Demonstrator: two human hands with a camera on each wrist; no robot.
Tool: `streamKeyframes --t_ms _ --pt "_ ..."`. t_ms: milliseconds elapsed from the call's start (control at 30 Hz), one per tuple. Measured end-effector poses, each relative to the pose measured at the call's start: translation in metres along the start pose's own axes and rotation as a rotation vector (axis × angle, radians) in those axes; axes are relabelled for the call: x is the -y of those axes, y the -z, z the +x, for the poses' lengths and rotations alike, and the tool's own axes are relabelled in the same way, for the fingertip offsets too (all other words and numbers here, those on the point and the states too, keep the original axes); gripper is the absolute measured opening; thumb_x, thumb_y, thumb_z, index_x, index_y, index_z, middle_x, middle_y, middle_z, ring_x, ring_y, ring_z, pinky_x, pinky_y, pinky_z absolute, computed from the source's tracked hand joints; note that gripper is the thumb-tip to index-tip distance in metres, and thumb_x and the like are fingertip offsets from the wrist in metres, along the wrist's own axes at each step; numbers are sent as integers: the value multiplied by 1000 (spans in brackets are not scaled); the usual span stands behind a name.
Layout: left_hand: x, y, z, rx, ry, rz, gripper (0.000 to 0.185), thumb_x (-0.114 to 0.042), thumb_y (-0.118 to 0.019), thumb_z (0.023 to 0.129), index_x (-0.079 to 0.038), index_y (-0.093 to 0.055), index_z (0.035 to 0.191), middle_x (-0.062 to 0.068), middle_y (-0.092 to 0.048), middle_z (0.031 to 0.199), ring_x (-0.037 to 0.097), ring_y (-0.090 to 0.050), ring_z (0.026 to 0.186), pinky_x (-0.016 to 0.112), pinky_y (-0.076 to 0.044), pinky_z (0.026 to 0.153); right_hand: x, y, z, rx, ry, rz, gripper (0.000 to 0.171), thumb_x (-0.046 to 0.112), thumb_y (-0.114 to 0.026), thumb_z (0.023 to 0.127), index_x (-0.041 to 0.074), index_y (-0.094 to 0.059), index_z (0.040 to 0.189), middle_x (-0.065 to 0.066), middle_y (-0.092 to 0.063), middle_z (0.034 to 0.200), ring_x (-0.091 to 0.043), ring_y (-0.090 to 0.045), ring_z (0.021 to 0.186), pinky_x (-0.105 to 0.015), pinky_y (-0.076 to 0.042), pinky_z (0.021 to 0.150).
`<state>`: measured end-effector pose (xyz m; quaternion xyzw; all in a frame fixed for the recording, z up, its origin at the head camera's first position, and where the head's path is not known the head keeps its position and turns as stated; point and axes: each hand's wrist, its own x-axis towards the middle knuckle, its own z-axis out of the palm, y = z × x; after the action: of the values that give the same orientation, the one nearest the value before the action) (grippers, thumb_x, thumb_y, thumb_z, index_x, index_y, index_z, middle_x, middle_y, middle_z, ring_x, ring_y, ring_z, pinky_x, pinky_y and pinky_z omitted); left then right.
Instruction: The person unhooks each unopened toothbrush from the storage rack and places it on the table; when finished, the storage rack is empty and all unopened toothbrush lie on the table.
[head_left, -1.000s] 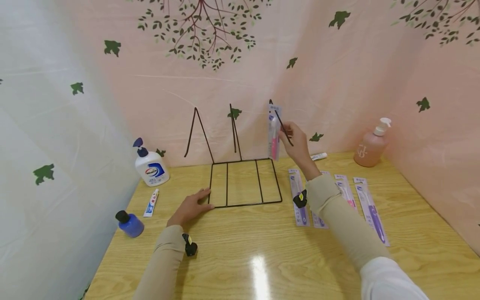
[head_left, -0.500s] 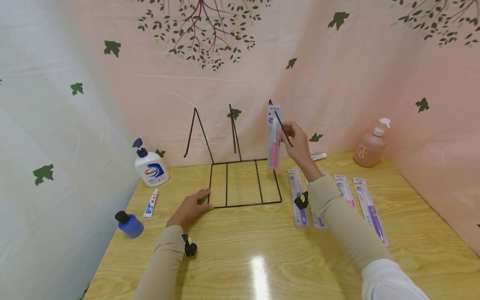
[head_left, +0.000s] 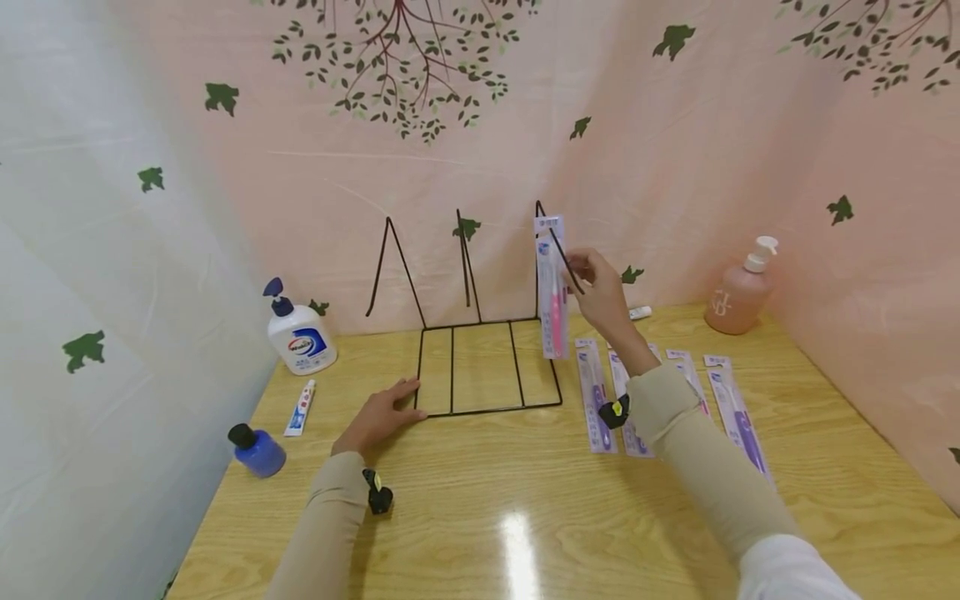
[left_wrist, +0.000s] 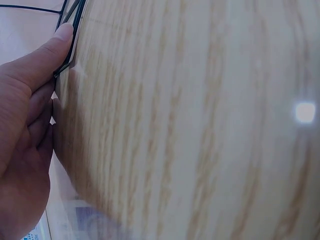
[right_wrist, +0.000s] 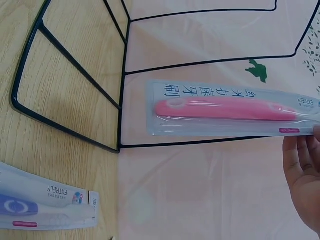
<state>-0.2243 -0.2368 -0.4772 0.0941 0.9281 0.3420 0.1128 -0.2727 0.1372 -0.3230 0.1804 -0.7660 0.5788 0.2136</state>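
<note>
My right hand (head_left: 602, 292) pinches the side edge of a packaged pink toothbrush (head_left: 553, 292) near its upper part. The pack hangs upright at the right prong of a black wire rack (head_left: 487, 411); the prong's lower end shows in front of the card. In the right wrist view the pink handle (right_wrist: 225, 108) faces the camera through clear plastic, and only part of the hand (right_wrist: 305, 170) shows. My left hand (head_left: 381, 417) rests at the rack's front left corner, its thumb (left_wrist: 52, 50) along the wire and its fingers loosely extended.
Several packaged toothbrushes (head_left: 597, 400) lie in a row on the right of the wooden table (head_left: 465, 517). A pink pump bottle (head_left: 738, 292) stands behind them. On the left are a white pump bottle (head_left: 303, 337), a toothpaste tube (head_left: 300, 408) and a blue bottle (head_left: 258, 450).
The packaged pink toothbrush has come down and toward me along the right prong, with my right hand moving slightly down with it. My left hand has stayed at the rack's corner.
</note>
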Motion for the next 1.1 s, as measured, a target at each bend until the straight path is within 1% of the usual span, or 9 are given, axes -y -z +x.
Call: streamKeyframes --t_ms 67,167,300,333,567,700,833,1000,1100 --pt "0 0 0 0 0 4 70 -38 -66 89 -20 -35 150 6 -26 158 30 -18 147 54 -17 117 1 1 -1 4 -6 12 25 -5 -56 92 -16 -53 115 -32 -58 101 -45 -59 90 -37 -58 76" --pt "0 0 -1 -1 -5 12 70 -38 -66 90 -20 -34 150 4 -27 157 30 -18 147 54 -17 117 2 3 -5 14 -26 2 26 -5 -56 92 -15 -54 116 -31 -59 101 -38 -60 89 -33 -58 76" --pt "0 0 -1 1 -2 13 71 -38 -66 89 -21 -34 150 0 -28 157 27 -17 147 53 -16 118 5 6 -10 31 -63 -4 26 -5 -55 93 -13 -54 118 -29 -58 102 -30 -60 90 -38 -57 80" --pt "0 -1 -1 3 2 12 71 -39 -66 89 -22 -34 150 -1 -28 157 26 -17 147 52 -16 118 6 6 -11 31 -69 -4 26 -4 -55 93 -12 -54 118 -28 -58 102 -28 -59 90 -36 -57 80" --pt "-1 -1 -1 -2 -7 21 70 -38 -65 90 -21 -33 150 1 -28 157 27 -17 147 52 -17 118 10 11 -21 56 -79 -29 27 -1 -55 94 -10 -54 119 -28 -59 106 -31 -60 93 -13 -53 71" --pt "-2 -1 -1 -6 -12 13 70 -37 -66 90 -20 -34 150 1 -28 157 27 -17 147 52 -17 118 8 15 -25 69 -60 -26 27 -2 -55 94 -11 -54 120 -29 -59 106 -29 -61 92 -13 -53 71" --pt "0 -2 -1 -7 -25 13 71 -39 -65 90 -19 -34 150 3 -28 157 29 -17 147 54 -17 117 -6 17 -27 79 -75 -12 29 2 -56 95 -6 -54 122 -26 -60 108 -27 -61 96 -18 -55 73" --pt "1 -3 0 -8 -30 19 71 -39 -66 89 -18 -35 150 3 -28 157 28 -18 147 54 -18 117 -18 21 -32 88 -93 -32 31 13 -57 96 0 -55 124 -20 -60 112 -25 -60 102 -30 -57 81" --pt "2 -3 0 -10 -30 18 71 -39 -66 89 -19 -36 149 3 -29 157 28 -18 147 54 -18 117 -17 23 -38 92 -79 -57 33 19 -56 97 2 -55 125 -17 -60 112 -18 -60 103 -28 -56 83"
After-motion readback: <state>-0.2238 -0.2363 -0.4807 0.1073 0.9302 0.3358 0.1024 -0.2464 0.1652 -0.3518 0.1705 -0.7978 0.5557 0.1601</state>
